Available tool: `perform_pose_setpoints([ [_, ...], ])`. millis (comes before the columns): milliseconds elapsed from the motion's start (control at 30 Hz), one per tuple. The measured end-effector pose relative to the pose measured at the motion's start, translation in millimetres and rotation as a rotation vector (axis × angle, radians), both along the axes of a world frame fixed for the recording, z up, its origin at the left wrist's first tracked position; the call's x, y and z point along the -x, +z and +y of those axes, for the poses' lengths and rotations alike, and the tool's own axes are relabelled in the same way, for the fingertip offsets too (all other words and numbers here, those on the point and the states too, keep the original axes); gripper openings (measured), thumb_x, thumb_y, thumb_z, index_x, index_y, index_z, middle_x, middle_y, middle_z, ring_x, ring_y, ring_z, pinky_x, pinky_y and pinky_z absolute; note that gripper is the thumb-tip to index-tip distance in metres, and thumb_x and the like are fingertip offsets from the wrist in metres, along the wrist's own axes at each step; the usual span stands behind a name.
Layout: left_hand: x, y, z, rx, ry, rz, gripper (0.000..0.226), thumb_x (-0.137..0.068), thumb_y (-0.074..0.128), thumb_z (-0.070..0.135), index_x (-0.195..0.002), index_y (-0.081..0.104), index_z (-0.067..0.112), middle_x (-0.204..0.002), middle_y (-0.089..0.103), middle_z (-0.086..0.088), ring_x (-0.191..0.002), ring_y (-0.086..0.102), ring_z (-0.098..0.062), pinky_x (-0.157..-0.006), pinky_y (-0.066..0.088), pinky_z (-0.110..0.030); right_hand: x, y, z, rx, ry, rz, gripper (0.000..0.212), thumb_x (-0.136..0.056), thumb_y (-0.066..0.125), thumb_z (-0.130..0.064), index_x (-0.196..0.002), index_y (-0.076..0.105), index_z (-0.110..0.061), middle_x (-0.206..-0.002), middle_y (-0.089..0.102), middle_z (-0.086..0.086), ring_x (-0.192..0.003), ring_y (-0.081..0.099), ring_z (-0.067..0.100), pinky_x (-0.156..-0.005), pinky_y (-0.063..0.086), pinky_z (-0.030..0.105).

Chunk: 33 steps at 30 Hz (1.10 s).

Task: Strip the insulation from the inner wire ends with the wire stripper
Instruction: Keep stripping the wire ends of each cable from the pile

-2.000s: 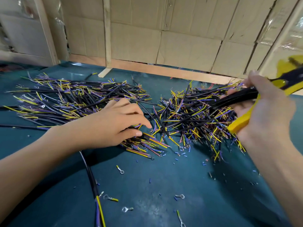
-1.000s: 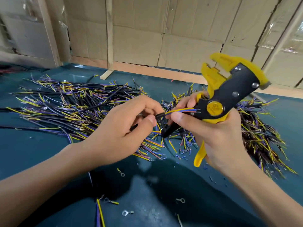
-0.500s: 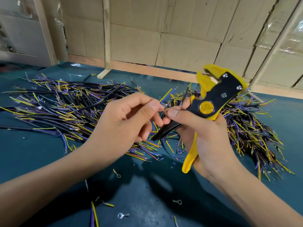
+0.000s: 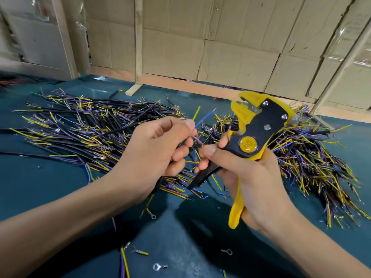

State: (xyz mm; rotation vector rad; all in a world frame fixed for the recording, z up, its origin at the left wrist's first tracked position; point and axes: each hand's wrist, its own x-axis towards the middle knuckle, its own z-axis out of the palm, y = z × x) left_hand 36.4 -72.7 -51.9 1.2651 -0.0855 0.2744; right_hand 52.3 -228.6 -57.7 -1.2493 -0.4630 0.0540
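Observation:
My left hand [image 4: 160, 149] grips a black cable just above the table, and its yellow and blue inner wires [image 4: 202, 117] stick up past my thumb. A thin pinkish strand [image 4: 197, 141] runs from my left fingers to my right thumb and forefinger, which pinch it. My right hand [image 4: 247, 173] also holds the yellow and black wire stripper [image 4: 255, 135] by its handles, jaws pointing up and away from the wires. A big pile of black cables with yellow and purple ends [image 4: 84, 129] lies to the left, and a second pile [image 4: 313, 157] lies to the right.
The teal table [image 4: 40, 197] carries loose ring terminals [image 4: 159, 266], cut insulation bits and stray wires [image 4: 124, 261] near the front. A wooden rail [image 4: 180, 83] and cardboard wall close off the back. A wooden post [image 4: 138, 43] stands at the back centre.
My left hand picked a cable from the left pile and lifted it. My right hand brought the stripper in from the right. Both hands now meet at the wire ends, the stripper tilted upright.

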Motion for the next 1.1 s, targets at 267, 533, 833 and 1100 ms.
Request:
perform_pose_setpoints([
  [267, -5, 10, 22, -0.097, 0.044, -0.17, 0.031, -0.094, 0.065, 0.011, -0.064, 0.065, 0.016, -0.057, 0.049, 0.001, -0.04, 0.03, -0.007, -0.038, 0.022, -0.014, -6, 22, -23, 0.205, 0.283, 0.176, 0.011, -0.08, 0.07, -0.013, -0.075, 0.073, -0.003, -0.075, 0.066, 0.028, -0.06, 0.067, 0.041, -0.06, 0.058, 0.048],
  [533, -4, 10, 40, -0.328, -0.011, -0.258, 0.015, -0.085, 0.071, 0.028, -0.074, 0.07, 0.017, -0.058, 0.051, -0.001, -0.042, 0.03, -0.013, -0.04, 0.026, -0.018, -10, 20, -31, 0.342, 0.382, 0.102, 0.017, -0.08, 0.075, -0.014, -0.079, 0.072, 0.002, -0.074, 0.067, 0.028, -0.062, 0.069, 0.046, -0.063, 0.058, 0.05],
  [833, -2, 11, 38, -0.332, -0.044, -0.257, 0.018, -0.088, 0.072, 0.023, -0.073, 0.069, 0.012, -0.054, 0.048, 0.001, -0.041, 0.03, -0.012, -0.04, 0.026, -0.017, -3, 10, -17, 0.261, 0.256, 0.159, 0.019, -0.053, 0.07, -0.02, -0.052, 0.055, -0.009, -0.046, 0.048, 0.016, -0.035, 0.048, 0.028, -0.044, 0.047, 0.038],
  [1100, -3, 22, 40, -0.045, 0.043, -0.155, 0.022, -0.083, 0.066, 0.023, -0.074, 0.058, 0.005, -0.064, 0.051, 0.0, -0.045, 0.03, -0.005, -0.035, 0.021, -0.013, -12, 5, -23, 0.235, 0.285, 0.084, 0.011, -0.07, 0.072, -0.011, -0.073, 0.068, 0.0, -0.068, 0.061, 0.026, -0.06, 0.065, 0.044, -0.07, 0.052, 0.065],
])
